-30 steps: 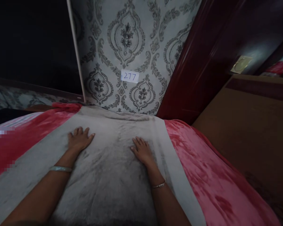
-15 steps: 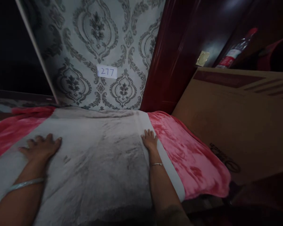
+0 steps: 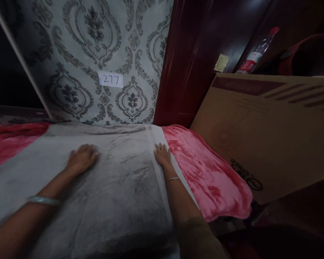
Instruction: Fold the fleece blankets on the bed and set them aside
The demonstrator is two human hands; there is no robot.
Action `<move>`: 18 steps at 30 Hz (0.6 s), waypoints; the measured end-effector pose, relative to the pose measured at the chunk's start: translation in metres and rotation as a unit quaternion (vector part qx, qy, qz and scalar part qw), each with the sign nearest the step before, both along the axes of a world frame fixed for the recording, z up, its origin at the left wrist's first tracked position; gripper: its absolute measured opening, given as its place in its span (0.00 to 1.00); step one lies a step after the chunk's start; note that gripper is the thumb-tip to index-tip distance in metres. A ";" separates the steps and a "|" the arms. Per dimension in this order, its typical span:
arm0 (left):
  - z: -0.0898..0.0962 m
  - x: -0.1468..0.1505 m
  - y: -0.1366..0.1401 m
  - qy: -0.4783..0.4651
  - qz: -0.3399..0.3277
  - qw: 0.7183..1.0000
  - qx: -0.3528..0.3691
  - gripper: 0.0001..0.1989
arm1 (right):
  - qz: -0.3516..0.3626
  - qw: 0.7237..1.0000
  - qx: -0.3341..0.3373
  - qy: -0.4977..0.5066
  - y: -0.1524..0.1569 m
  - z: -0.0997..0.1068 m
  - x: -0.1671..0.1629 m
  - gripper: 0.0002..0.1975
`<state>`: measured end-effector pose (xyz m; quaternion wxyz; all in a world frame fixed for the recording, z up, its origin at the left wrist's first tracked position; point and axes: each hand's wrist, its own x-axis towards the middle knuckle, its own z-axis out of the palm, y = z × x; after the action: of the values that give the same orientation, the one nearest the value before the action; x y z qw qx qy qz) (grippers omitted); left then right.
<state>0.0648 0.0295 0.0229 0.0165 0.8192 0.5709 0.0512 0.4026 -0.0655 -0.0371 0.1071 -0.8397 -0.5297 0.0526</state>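
A grey plush cloth (image 3: pixel 124 190) is spread over a pink and red plush blanket (image 3: pixel 202 165). A paler strip runs along its right side, and its left part is also paler. My right hand (image 3: pixel 162 154) lies flat on that right-hand strip, fingers apart, close to where the pink begins. Over the upper middle-left of the grey cloth is my left hand (image 3: pixel 82 158), palm down and slightly blurred, its fingers stretched forward and holding nothing. Low wrinkles cross the cloth between the two hands.
Behind the cloth stands a patterned wall with a paper label (image 3: pixel 110 79) reading 277. A large cardboard box (image 3: pixel 232 118) leans at the right, with a red-capped plastic bottle (image 3: pixel 252 59) behind it. A dark red wooden post (image 3: pixel 178 72) rises between wall and box.
My left hand has moved right across the grey cloth, toward the middle, its fingers closer together than before. My right hand stays on the right strip. The view has shifted slightly right.
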 end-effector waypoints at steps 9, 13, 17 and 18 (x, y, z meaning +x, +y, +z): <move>-0.046 0.212 -0.061 -0.048 -0.235 0.971 -0.029 0.32 | 0.005 1.000 0.021 0.012 -0.001 -0.009 0.009 0.27; -0.061 0.215 -0.062 -0.034 -0.198 0.979 -0.029 0.32 | 0.007 1.000 0.021 0.002 -0.001 -0.012 0.011 0.27; -0.062 0.177 -0.041 -0.005 -0.132 0.991 -0.034 0.36 | 0.006 1.000 0.022 0.007 0.001 -0.016 0.012 0.27; -0.060 0.164 -0.035 0.002 -0.110 0.993 -0.035 0.36 | 0.005 1.000 0.024 0.010 0.002 -0.017 0.012 0.27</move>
<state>0.2284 -0.0052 -0.0368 0.0493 0.8763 0.4784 0.0271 0.4147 -0.0638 -0.0541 0.1321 -0.8337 -0.5339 0.0486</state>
